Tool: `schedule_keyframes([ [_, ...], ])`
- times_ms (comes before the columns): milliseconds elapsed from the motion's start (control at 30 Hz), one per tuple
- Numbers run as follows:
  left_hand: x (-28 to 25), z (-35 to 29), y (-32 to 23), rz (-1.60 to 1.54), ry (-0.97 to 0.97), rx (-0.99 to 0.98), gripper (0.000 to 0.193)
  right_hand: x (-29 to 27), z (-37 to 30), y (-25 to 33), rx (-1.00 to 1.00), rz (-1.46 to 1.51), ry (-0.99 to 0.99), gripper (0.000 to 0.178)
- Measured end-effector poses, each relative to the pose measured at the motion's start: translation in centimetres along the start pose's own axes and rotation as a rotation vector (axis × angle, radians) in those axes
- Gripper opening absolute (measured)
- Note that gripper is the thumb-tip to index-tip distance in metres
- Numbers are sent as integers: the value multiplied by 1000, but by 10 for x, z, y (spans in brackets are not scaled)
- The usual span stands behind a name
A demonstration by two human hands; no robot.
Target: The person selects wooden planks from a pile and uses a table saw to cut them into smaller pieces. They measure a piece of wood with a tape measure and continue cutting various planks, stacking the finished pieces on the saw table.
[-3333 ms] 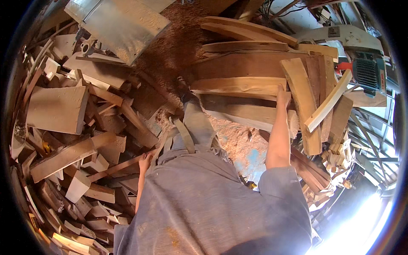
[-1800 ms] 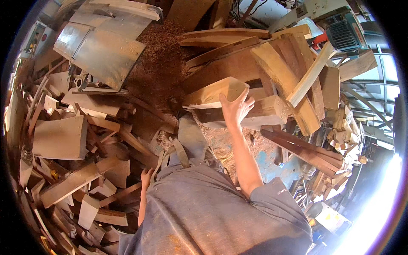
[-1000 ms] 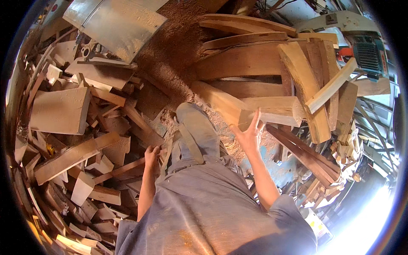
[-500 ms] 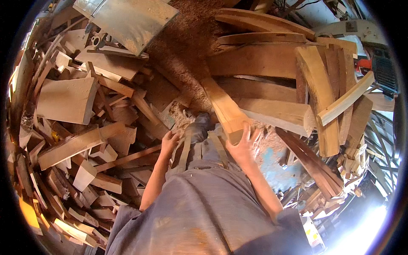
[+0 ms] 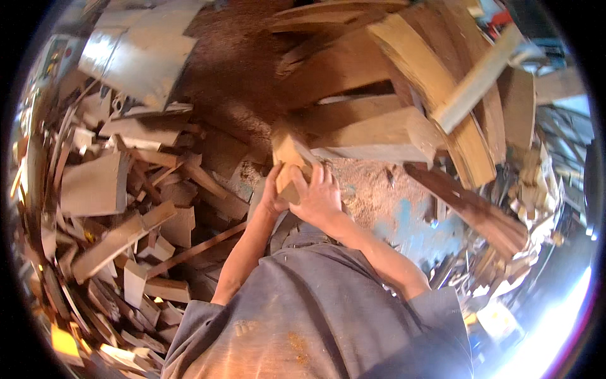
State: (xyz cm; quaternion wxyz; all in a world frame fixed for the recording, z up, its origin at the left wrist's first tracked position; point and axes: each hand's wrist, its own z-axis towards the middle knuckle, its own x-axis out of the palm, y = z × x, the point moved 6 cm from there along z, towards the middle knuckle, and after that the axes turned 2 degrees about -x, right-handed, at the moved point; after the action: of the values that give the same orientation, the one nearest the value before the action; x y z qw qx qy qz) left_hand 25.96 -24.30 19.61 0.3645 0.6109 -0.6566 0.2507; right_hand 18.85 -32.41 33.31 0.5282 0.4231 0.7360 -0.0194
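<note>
A pale wooden board (image 5: pixel 288 151) points away from me, its near end between my two hands in front of my body. My left hand (image 5: pixel 273 194) is closed on the board's left side near that end. My right hand (image 5: pixel 317 197) grips the right side, its thumb and fingers over the end. The two hands are close together, and the palms are hidden. The board's far end lies near the sawdust and the stacked timber.
Heaped wood offcuts (image 5: pixel 95 183) fill the left side. A dusty metal machine table (image 5: pixel 136 57) stands at the upper left. Thick timber pieces (image 5: pixel 379 129) are stacked ahead and right, with a long yellowish plank (image 5: pixel 435 88) across them. Sawdust (image 5: pixel 360 183) covers the floor.
My left hand has moved from beside my leg onto the board. My right hand and the board's near end have shifted left and closer to my middle. The view has turned somewhat.
</note>
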Motion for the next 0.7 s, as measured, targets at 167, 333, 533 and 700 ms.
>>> schedule_keyframes([
  [167, -20, 4, -10, 100, -203, 149, 44, -10, 3, 2, 11, -15, -14, 88],
  [333, -21, -7, -34, 272, -134, 122, 45, 2, 11, 19, 30, 81, -106, 90],
  [533, -10, -24, -55, 260, -61, 120, 45, 5, 26, 56, 88, 141, -144, 81],
  [700, -55, -16, -64, 235, -101, 31, 46, 5, 16, 62, 80, 101, -293, 83],
])
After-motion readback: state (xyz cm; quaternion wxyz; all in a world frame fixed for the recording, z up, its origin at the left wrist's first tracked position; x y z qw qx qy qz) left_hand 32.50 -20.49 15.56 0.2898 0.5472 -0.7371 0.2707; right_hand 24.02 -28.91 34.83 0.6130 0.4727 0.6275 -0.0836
